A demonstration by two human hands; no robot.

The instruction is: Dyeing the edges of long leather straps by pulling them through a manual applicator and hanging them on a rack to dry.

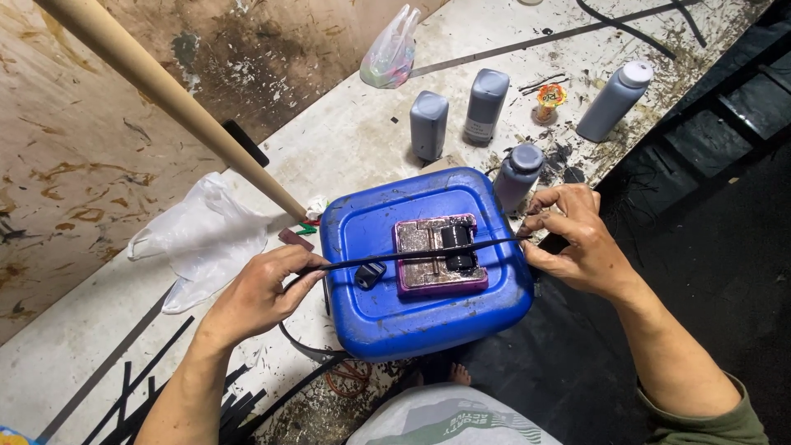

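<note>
Wooden pole [173,95]: it slants from the top left corner of the view down toward the blue container's back left corner, crossing over the stained board.
Plastic sheet [202,239]: crumpled and whitish, it lies on the floor's left part, just behind the left hand.
Loose black strips [165,391]: a scatter of thin offcuts lies at the floor's near left edge.
Left hand [259,292]: fingers closed together, thumb and forefinger pinched on the left end of the black strap.
Black strap [412,255]: pulled taut between both hands, it runs across the top of the blue container and over the pink block; a slack tail loops down below the left hand.
Handling: the strap looks light, thin and bendy, probably smooth enough to slip, so a firm pinch near each end, as now, seems the sound grip.
Blue container [387,317]: a squat plastic jug lying flat serves as the work surface.
Pink block [437,257]: it sits in the middle of the container's top, with a black roller part under the strap.
Grey bottles [486,105]: four stand on the floor behind the container toward the far right edge, one touching the container's back right corner.
Right hand [577,239]: fingers curled and clamped on the strap's right end, just past the container's right edge.
</note>
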